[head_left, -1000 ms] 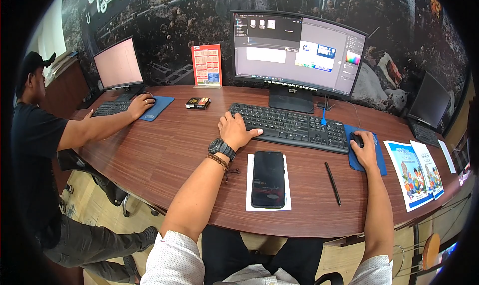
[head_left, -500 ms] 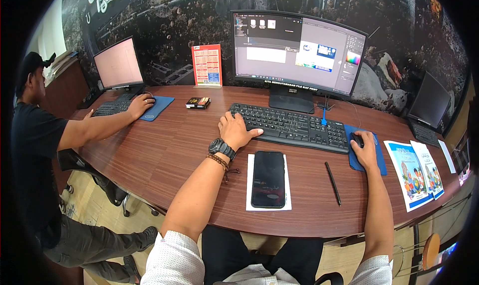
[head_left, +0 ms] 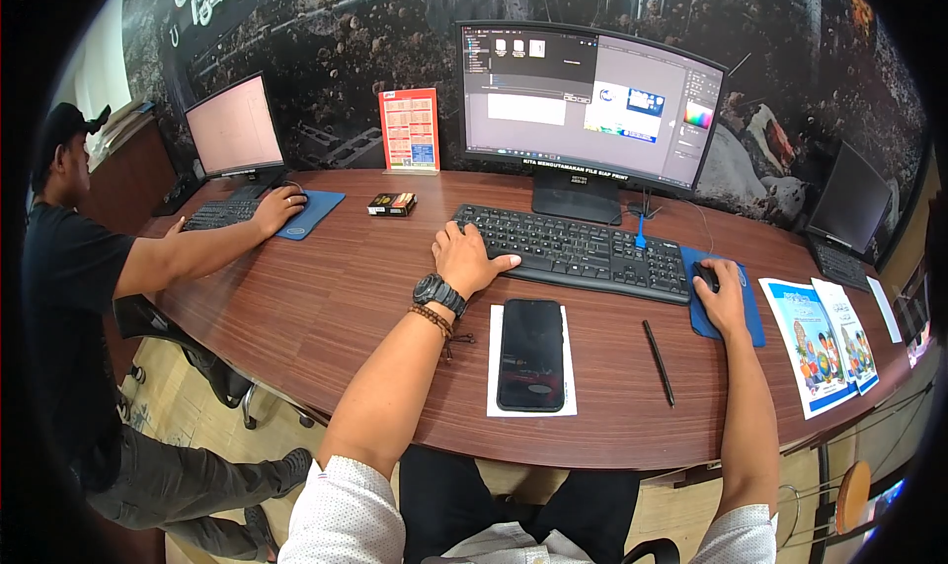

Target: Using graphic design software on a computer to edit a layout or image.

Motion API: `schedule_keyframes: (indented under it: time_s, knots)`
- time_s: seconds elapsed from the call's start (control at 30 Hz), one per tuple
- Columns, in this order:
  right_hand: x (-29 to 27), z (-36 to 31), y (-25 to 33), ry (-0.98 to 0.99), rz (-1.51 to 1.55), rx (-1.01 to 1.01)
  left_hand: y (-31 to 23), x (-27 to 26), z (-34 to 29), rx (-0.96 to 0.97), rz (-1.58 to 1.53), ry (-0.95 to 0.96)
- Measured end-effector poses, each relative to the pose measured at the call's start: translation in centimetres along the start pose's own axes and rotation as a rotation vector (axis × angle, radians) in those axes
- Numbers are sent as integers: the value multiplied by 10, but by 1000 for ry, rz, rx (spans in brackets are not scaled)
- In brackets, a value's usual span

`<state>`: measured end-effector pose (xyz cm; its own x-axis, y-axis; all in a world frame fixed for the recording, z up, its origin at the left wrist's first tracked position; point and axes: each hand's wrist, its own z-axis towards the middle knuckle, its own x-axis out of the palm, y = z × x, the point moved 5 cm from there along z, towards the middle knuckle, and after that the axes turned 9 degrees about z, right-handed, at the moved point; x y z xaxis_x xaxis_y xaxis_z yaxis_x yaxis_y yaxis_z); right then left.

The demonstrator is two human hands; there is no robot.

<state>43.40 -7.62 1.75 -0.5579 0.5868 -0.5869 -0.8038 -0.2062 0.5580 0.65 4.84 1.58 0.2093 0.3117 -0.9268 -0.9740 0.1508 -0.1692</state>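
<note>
"So, start at the far left: what's there?"

"A co-worker (head_left: 74, 268) in a black cap and dark shirt, one arm reaching over the brown desk (head_left: 326, 307). That person's co-worker hand (head_left: 279, 208) lies at the left edge of a blue pad (head_left: 316, 211), in front of a pale-screened monitor (head_left: 235, 124); I can't tell what its fingers hold."

"And moving right?"

"A red-and-white stand-up card (head_left: 410, 129), with a small dark box (head_left: 392, 203) lying in front of it. Next comes the wearer's own left hand (head_left: 464, 258), palm down at the left end of the black keyboard (head_left: 583, 253). Its fingers are loose and grasp nothing; they rest on the keys, with the thumb stretched out rightward. On that wrist are a dark watch (head_left: 440, 294) and a beaded bracelet (head_left: 433, 319)."

"What about the middle?"

"The keyboard lies in front of a lit curved monitor (head_left: 592, 100). Nearer the person, a dark phone (head_left: 532, 355) lies on a white sheet (head_left: 493, 396), and right of that a black pen (head_left: 659, 363)."

"And the right hand (head_left: 728, 297)?"

"Curled around a black mouse (head_left: 705, 276), which sits on a second blue pad (head_left: 748, 317) just beside the keyboard's right end."

"Past that?"

"Two printed leaflets (head_left: 812, 347), with a dark-screened monitor (head_left: 851, 199) and a further keyboard (head_left: 837, 265) behind them."
</note>
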Motion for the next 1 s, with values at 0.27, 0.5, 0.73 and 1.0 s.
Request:
schedule_keyframes:
  time_s: [0.27,0.5,0.73,1.0]
  knots:
    - [1,0,-1,4,-6,0,1,2,0,11,9,-17]
    - [0,1,-3,-2,-3,-11,-1,0,0,10,18,-32]
    - [0,1,-1,-2,-16,-17,0,1,0,4,1,-15]
    - [-1,1,-1,-9,-21,15,0,0,0,5,-12,-11]
